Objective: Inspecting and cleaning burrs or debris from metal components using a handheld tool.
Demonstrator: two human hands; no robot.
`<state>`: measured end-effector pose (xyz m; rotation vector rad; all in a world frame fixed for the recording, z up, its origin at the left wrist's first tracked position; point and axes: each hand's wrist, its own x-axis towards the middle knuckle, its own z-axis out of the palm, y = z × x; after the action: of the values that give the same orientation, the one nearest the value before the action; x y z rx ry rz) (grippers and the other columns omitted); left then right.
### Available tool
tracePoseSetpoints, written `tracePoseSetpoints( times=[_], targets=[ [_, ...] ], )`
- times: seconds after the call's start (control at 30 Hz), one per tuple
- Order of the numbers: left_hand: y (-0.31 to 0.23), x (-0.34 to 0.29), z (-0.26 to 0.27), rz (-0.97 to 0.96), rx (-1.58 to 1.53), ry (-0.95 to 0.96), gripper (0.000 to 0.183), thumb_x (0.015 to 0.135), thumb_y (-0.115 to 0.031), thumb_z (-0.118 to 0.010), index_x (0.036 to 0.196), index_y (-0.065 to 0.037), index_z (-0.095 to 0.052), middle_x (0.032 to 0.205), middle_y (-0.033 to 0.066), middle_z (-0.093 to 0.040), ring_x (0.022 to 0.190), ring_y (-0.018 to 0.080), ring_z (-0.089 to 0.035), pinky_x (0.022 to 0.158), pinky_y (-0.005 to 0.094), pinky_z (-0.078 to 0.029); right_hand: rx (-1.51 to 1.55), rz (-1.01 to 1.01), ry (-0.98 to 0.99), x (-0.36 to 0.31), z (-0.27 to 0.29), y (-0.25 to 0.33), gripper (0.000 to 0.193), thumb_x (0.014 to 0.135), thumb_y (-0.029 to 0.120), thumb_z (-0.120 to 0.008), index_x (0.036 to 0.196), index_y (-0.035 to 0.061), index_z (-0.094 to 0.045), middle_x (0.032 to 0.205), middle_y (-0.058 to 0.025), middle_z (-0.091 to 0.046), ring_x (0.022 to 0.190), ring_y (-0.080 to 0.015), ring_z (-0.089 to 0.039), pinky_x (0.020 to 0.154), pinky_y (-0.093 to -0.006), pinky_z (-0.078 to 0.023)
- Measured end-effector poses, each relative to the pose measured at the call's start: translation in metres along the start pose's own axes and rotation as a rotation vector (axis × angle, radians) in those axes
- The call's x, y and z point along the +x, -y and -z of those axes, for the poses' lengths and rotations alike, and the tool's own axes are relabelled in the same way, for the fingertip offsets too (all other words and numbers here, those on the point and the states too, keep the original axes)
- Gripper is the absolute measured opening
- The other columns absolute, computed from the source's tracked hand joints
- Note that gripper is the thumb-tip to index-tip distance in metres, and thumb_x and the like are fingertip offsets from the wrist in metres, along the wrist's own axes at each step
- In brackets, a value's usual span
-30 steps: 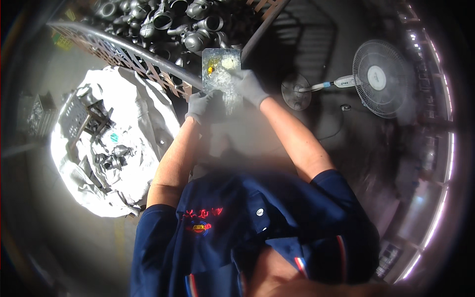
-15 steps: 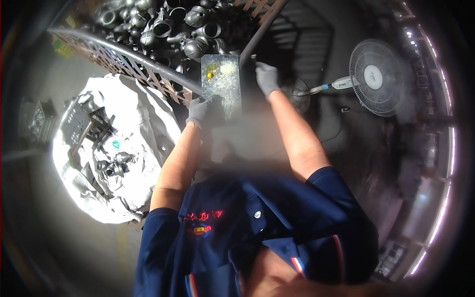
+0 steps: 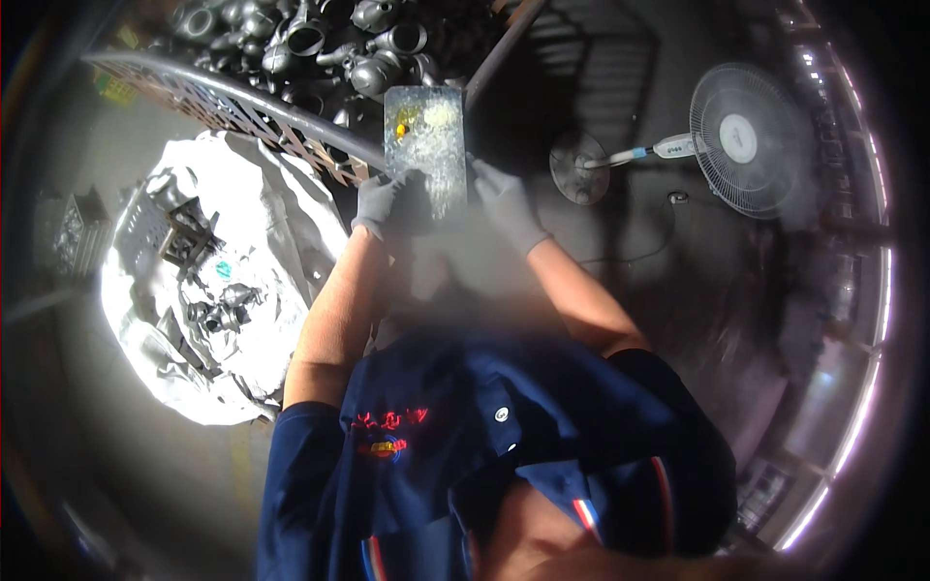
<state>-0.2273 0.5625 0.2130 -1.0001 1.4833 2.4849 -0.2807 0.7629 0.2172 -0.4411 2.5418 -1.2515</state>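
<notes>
My left hand (image 3: 376,201), in a grey glove, is at the lower left edge of an upright-looking rectangular plate (image 3: 446,145). Its fingers are closed around a dark part (image 3: 415,184) that shows against the plate; the part's shape is blurred. Across from it, my right hand (image 3: 508,201), also gloved, has its fingers bent together by the plate's right edge. A small thing seems to be at those fingertips, too small to name. The plate is greyish and speckled, with a yellow-orange spot and a pale patch on its upper half.
A slatted metal bin (image 3: 262,121) full of dark pipe-like fittings (image 3: 373,73) stands ahead. At left lies a white sack (image 3: 281,203) holding dark parts and a perforated crate. A standing fan (image 3: 741,140) is at right, with a round base (image 3: 579,167) and a cable on the floor.
My right hand has come down and left, from beyond the plate's right side to its right edge. My left hand has stayed by the plate, shifting slightly.
</notes>
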Motion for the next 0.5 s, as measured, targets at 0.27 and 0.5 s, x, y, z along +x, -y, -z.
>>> tracePoseSetpoints(
  times=[0.27, 0.5],
  targets=[
    [0.013, -0.003, 0.007, 0.041, -0.034, 0.033, 0.020, 0.080, -0.021, -0.068, 0.080, -0.001, -0.064, 0.068, 0.0026, -0.060, 0.054, 0.0122, -0.055, 0.049, 0.0248, -0.044, 0.221, 0.013, -0.099, 0.013, 0.021, 0.006, 0.034, 0.084, 0.008, -0.054, 0.116, -0.0038, -0.055, 0.110, -0.0154, -0.062, 0.104, -0.0184, -0.058, 0.089, -0.0286, -0.044],
    [-0.002, -0.005, 0.007, 0.084, 0.045, 0.068, 0.019, 0.078, -0.017, -0.068, 0.083, 0.001, -0.063, 0.070, 0.0030, -0.061, 0.059, 0.0099, -0.057, 0.051, 0.0246, -0.045, 0.132, 0.167, 0.196, 0.040, -0.027, 0.013, 0.030, 0.084, 0.019, -0.053, 0.112, 0.0102, -0.061, 0.097, -0.0193, -0.063, 0.089, -0.0303, -0.062, 0.076, -0.0342, -0.048]
  ],
)
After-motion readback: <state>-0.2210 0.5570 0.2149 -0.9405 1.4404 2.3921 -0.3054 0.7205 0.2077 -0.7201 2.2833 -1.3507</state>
